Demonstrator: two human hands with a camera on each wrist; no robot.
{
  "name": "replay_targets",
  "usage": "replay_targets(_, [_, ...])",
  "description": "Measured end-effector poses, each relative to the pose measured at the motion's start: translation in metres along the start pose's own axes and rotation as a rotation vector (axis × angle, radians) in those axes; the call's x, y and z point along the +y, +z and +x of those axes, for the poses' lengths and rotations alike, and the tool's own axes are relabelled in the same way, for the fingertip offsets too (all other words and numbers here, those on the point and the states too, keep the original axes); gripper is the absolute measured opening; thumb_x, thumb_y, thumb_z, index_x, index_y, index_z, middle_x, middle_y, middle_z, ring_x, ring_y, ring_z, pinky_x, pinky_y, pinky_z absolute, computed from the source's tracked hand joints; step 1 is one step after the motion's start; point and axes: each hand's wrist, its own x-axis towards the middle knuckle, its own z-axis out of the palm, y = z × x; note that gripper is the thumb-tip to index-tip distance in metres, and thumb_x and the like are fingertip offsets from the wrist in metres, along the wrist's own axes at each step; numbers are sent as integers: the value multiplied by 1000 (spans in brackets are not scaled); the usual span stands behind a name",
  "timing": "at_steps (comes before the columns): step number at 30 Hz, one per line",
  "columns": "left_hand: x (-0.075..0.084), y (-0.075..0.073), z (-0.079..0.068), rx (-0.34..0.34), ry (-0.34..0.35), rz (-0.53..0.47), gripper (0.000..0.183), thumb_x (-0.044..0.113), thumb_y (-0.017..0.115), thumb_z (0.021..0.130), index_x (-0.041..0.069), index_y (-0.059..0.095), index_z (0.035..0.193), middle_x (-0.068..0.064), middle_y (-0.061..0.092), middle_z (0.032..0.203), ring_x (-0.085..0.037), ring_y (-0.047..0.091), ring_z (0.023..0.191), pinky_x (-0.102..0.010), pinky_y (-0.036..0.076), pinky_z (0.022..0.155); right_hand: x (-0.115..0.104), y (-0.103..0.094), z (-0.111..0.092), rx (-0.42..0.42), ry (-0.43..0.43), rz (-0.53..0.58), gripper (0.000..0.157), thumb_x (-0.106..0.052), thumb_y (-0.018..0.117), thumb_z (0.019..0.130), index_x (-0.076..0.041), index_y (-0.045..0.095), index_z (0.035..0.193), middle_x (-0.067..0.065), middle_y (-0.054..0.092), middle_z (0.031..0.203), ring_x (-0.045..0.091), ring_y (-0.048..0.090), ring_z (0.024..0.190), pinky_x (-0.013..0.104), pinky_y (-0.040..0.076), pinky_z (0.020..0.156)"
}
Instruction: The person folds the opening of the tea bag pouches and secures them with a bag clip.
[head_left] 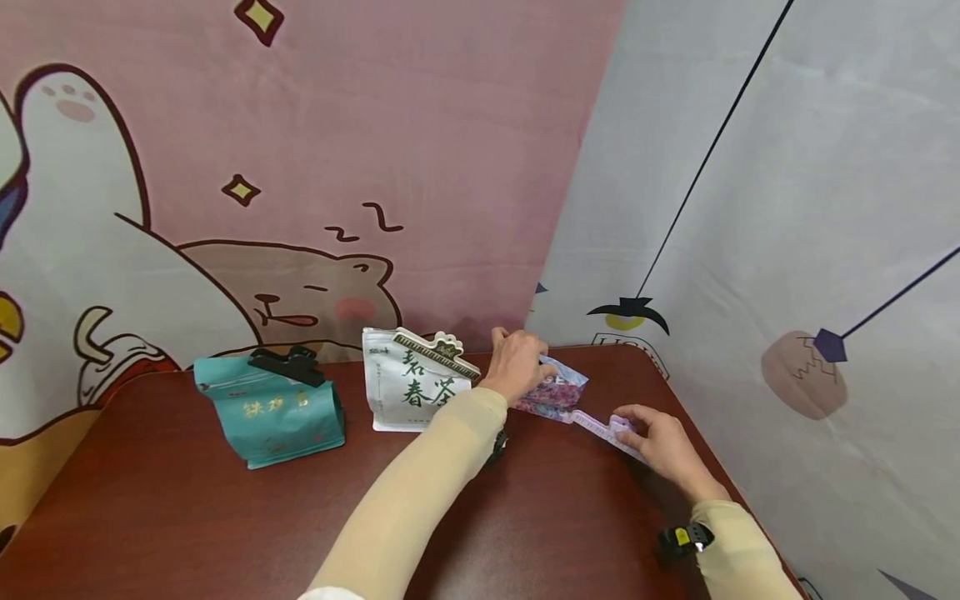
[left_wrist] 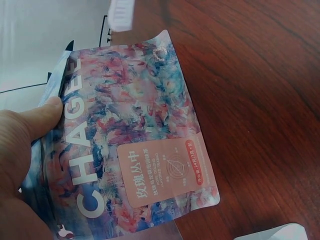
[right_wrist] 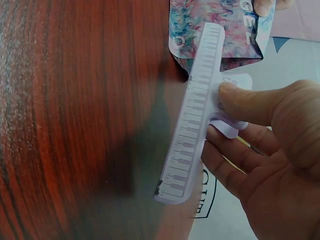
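My left hand (head_left: pixel 516 367) grips a blue and pink CHAGEE tea pouch (left_wrist: pixel 132 107) along its top edge, the thumb lying on the front face near the lettering. In the left wrist view the pouch's front shows a pink label (left_wrist: pixel 162 172). My right hand (head_left: pixel 663 442) pinches a pale purple bag clip (right_wrist: pixel 192 117) by its handle, thumb on one side and fingers on the other. The clip's long bar carries a piano-key pattern. In the head view, the bar's far end points toward the pouch's lower right corner.
A white tea pouch (head_left: pixel 393 392) with a cream clip (head_left: pixel 438 352) on its top stands left of my left hand. Farther left stands a teal tea pouch (head_left: pixel 281 421) with a black clip (head_left: pixel 288 364). Printed cloth (head_left: pixel 465 167) hangs behind the dark wooden table (head_left: pixel 187 525) and along its right.
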Motion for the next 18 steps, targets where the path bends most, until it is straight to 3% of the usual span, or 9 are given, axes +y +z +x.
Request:
replay_targets(9, [0, 0, 0, 1, 0, -3, 28, 48, 77, 91, 20, 81, 97, 6, 76, 99, -15, 67, 94, -45, 32, 96, -4, -11, 1, 60, -14, -22, 38, -6, 76, 93, -1, 68, 130, 28, 68, 122, 36, 65, 94, 55, 58, 83])
replay_targets(18, [0, 0, -1, -3, -1, -10, 28, 47, 76, 91, 20, 81, 98, 5, 76, 99, -16, 66, 94, -46, 32, 96, -14, -23, 11, 187, -147, -40, 32, -3, 80, 88, -2, 73, 119, 22, 73, 112, 35, 66, 90, 50, 54, 79])
